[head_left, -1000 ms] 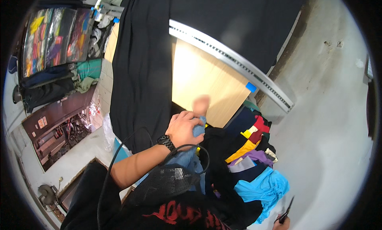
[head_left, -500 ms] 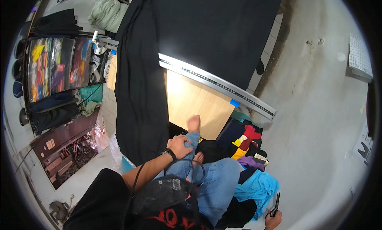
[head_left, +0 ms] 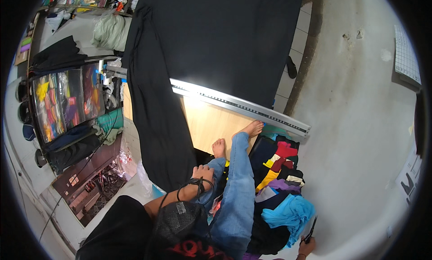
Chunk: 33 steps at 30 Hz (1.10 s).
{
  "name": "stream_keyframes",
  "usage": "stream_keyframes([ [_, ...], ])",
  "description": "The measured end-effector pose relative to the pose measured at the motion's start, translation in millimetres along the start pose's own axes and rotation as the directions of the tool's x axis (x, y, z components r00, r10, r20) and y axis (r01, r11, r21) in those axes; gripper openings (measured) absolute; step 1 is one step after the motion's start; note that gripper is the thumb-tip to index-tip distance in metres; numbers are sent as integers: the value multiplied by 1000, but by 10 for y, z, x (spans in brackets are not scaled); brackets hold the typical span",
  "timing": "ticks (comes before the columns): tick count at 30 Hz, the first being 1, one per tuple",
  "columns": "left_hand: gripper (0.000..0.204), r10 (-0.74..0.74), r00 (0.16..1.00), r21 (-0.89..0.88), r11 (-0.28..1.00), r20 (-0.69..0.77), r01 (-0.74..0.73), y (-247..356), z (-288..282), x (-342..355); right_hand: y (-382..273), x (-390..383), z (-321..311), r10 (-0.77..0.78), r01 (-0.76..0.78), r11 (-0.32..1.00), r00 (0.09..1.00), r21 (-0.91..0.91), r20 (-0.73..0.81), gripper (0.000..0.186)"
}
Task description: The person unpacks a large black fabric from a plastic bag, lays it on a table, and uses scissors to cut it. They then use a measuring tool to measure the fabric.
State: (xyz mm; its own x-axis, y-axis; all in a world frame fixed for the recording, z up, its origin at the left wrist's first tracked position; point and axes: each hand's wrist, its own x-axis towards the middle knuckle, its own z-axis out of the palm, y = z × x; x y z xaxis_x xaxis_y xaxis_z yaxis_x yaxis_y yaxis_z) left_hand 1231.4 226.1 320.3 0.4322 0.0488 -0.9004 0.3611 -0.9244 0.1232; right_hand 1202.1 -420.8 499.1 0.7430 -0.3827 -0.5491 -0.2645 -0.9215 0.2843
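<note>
Scissors (head_left: pixel 311 233) between four and five o'clock, blades (head_left: pixel 314 223) toward twelve, look stiff and probably moderately heavy, best held by their handles (head_left: pixel 308 239), where the right grip (head_left: pixel 308 247) clamps, while the left grip (head_left: pixel 203 172) lies on the jeans (head_left: pixel 236 188), finger closure unclear

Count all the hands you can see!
2. The left hand rests on the jeans, over the left leg; the right hand is at the lower right, holding scissors beside the blue cloth. No others show.
</note>
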Motion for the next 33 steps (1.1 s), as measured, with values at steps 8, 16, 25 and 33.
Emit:
stream_keyframes([
  [8,45,255,936,-178,937,-241,-301,845,-1286,1434,-1896,1487,165,-167,148,924,986,353,21,38],
  [16,50,274,909,-80,946,-314,-313,964,-1950,3126,-5511,3516,711,-232,209,511,967,833,-100,49],
  [25,52,-190,890,-665,731,-414,-153,758,-2895,4924,-7782,3958,634,-263,499,436,867,749,-424,43],
  [33,68,-719,535,-883,454,-443,-121,194,-3985,5441,-9096,4131,512,-396,697,519,709,495,-583,44],
])
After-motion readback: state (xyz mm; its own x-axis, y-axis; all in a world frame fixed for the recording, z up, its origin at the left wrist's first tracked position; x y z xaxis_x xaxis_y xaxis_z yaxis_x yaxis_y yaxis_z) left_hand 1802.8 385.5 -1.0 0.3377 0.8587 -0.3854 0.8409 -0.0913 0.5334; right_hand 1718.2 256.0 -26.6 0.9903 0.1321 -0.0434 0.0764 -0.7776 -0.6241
